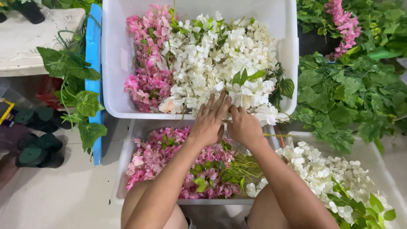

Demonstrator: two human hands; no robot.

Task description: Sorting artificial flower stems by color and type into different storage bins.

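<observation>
My left hand (210,121) lies flat with fingers spread on the near edge of a heap of white artificial flowers (220,59) in a big white tub (114,63). My right hand (243,126) is beside it, fingers curled into the same white blossoms at the tub's front rim; whether it grips a stem I cannot tell. Pink artificial flowers (148,76) fill the tub's left side. Below my forearms a lower white bin (123,161) holds pink flower sprays (161,157) with green stems.
A third bin (381,169) at lower right holds white flowers and green leaves. Green foliage (347,93) is piled at right, with a pink spray (345,25) above. A blue board (93,63) with ivy leaves stands left of the tub. Dark green round bases (32,152) lie on the floor.
</observation>
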